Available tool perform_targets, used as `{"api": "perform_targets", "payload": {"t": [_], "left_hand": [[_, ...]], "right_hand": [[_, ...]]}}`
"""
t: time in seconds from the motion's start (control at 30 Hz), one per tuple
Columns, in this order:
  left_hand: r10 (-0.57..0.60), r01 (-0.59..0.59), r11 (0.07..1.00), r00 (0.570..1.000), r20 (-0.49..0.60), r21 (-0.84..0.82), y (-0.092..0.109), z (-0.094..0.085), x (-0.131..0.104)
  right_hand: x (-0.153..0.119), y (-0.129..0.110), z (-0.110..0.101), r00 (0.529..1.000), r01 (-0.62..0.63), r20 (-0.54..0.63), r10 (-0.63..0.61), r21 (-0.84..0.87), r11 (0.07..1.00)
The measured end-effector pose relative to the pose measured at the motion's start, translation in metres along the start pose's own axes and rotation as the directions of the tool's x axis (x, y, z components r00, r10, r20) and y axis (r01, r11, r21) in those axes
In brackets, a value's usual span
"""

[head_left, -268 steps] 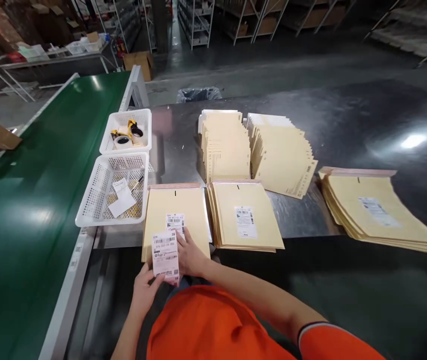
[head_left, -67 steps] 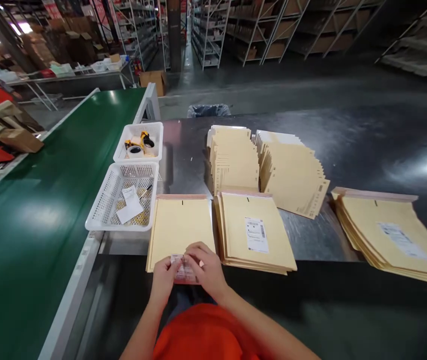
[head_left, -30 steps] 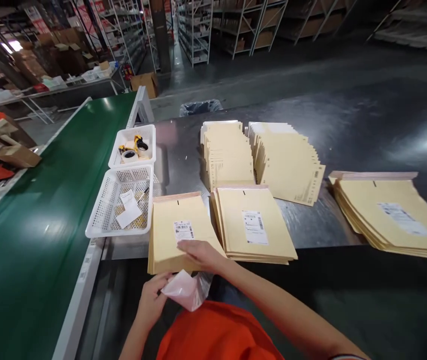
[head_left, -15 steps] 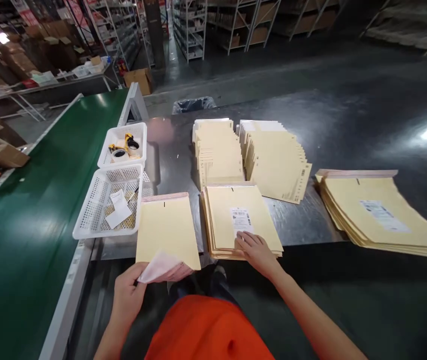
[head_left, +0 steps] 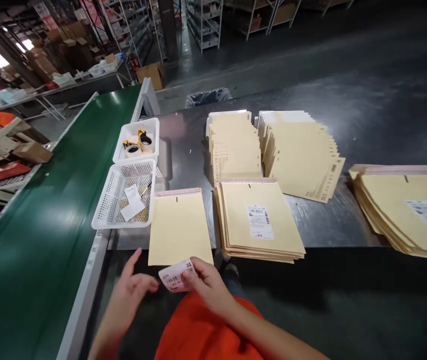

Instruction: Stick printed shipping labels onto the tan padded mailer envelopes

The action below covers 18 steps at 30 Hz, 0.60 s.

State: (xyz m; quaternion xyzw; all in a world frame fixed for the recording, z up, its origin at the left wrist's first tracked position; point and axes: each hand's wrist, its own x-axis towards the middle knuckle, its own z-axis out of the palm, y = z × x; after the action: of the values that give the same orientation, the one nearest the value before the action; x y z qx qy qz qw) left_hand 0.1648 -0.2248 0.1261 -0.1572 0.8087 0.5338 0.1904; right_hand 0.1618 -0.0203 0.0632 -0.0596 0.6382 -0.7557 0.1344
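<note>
Dark metal desk (head_left: 186, 170); off its near edge, right hand (head_left: 213, 290) pinches a white printed paper label (head_left: 171, 276), left hand (head_left: 126, 292) spread alongside. Middle yellow paper mailer pile (head_left: 241, 225): top labelled. Flat yellow paper mailer (head_left: 179, 230), near-left corner: bare.

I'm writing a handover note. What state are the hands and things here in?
Label sheet: curled
Right hand: closed on label sheet
Left hand: gripping nothing
Left envelope: flat, top unlabelled
Middle envelope stack: top one labelled
Right envelope stack: labelled, partly out of frame
Back envelope rows: leaning, overlapping
Lower basket: holding papers
Upper basket: holding tape rolls
Green belt: motion cannot be told
</note>
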Motion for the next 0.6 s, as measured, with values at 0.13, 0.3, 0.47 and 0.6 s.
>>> {"api": "perform_targets", "payload": {"t": [0.13, 0.3, 0.47, 0.6], "left_hand": [[0.051, -0.034, 0.929, 0.998, 0.038, -0.368, -0.001, 0.051, -0.017], [0.085, -0.083, 0.989, 0.996, 0.008, -0.121, -0.002, 0.062, -0.016], [0.083, -0.075, 0.980, 0.996, 0.033, -0.184, -0.007, 0.058, -0.006], [0.082, -0.092, 0.987, 0.994, -0.076, -0.131, -0.022, 0.068, 0.010]], "right_hand": [[-0.007, -0.006, 0.006, 0.964, 0.024, -0.257, -0.073, -0.188, 0.982], [0.000, -0.027, -0.009, 0.955, 0.255, -0.006, -0.298, -0.497, 0.830], [-0.002, -0.028, -0.009, 0.996, 0.093, 0.027, -0.089, -0.359, 0.929], [0.005, -0.013, -0.002, 0.993, 0.036, -0.088, -0.072, -0.359, 0.933]]}}
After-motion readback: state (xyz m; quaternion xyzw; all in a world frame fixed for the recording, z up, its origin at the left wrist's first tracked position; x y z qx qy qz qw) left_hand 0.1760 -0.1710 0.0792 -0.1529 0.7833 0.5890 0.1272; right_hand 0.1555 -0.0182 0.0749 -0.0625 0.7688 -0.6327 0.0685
